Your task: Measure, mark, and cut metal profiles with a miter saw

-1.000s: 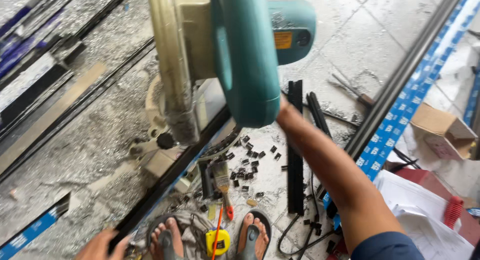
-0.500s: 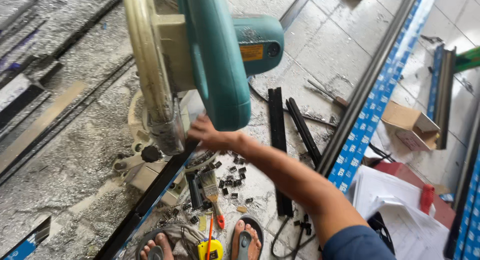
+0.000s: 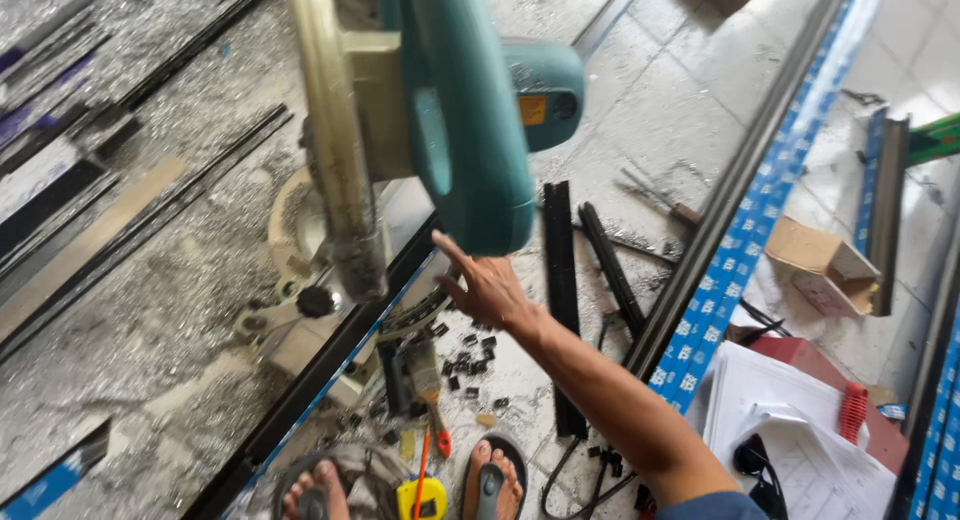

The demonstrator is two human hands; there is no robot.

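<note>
Cardboard box [image 3: 815,265]: small, brown, open flap, lying tilted on the tiled floor [image 3: 690,100] toward its right side, between the long blue-and-white taped profile [image 3: 745,240] and a dark rail [image 3: 888,215].

Label [image 3: 532,110]: small orange-yellow rectangle on the teal motor housing of the saw [image 3: 470,110], upper centre.

Protective film: blue with white printed blocks, running along the long profile from the upper right corner down to the paper stack.

Paper sheets [image 3: 800,450]: white, printed with fine lines, stacked at the lower right edge of the floor, beside a red case [image 3: 880,435].

No screens or signs.
</note>
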